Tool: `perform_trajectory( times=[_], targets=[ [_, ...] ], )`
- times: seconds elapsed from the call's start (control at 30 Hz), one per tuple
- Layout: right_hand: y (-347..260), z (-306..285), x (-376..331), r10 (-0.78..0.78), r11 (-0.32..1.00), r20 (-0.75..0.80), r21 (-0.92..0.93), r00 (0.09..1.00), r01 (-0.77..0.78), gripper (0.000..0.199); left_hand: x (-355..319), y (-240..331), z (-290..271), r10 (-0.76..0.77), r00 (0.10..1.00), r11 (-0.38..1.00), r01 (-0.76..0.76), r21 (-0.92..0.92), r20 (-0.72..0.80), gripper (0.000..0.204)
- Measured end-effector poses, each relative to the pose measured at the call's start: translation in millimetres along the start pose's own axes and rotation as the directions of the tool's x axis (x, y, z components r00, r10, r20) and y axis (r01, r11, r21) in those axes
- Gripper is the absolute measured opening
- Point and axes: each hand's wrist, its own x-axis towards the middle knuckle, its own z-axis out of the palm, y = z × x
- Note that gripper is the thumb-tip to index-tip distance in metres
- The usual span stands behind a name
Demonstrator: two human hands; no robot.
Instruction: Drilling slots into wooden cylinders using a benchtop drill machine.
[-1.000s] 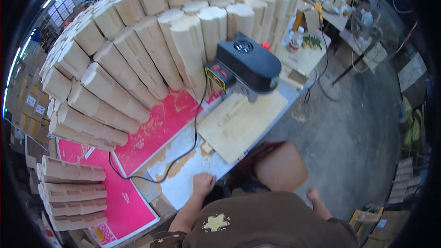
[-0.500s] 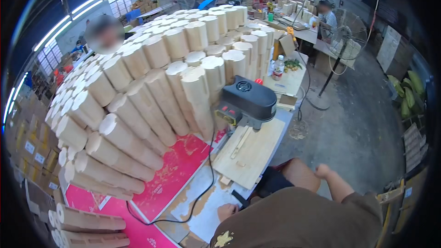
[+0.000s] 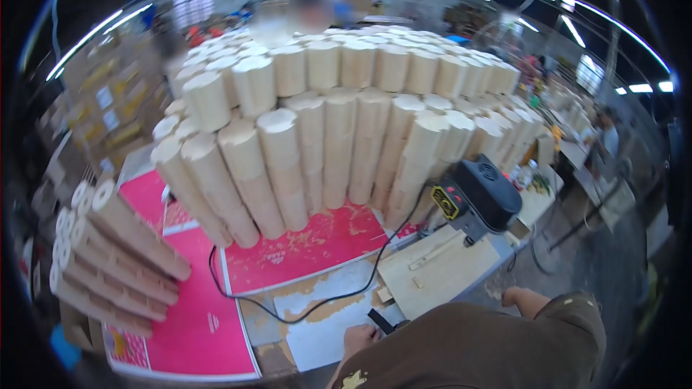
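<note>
My left hand rests curled at the near edge of the table, beside a black flat bar. Its fingers are closed, and whether they grip the bar is hidden. My right hand hangs low beyond the table's right edge, away from the work things. It looks curled in, with nothing showing in it. Ahead of me stands a black bench drill press with a red switch panel. Below its head lies a pale wooden board with a thin wooden strip on top.
Tall stacks of pale wooden cylinders wall off the table's far side. More cylinders stand at the left. Pink printed sheets with sawdust cover the table. A black cable loops across it. A plastic bottle stands behind the drill press.
My view has swung to the left, so the stacks and drill press sit further right in the picture. Both hands stay in much the same places.
</note>
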Motion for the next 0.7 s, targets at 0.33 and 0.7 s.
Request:
perform_trajectory(
  times=[0.33,0.7],
  targets=[
    [85,-46,2,-0.045,0.992,0.025,0.122,0.999,0.042,0.035,6,10,-4,-0.314,0.948,0.946,0.307,0.104,0.059,0.026],
    [141,158,40,-0.084,0.958,-0.051,0.269,0.995,0.094,0.024,155,68,-273,0.379,0.827,0.894,-0.211,0.395,-0.415,0.014]
  ],
)
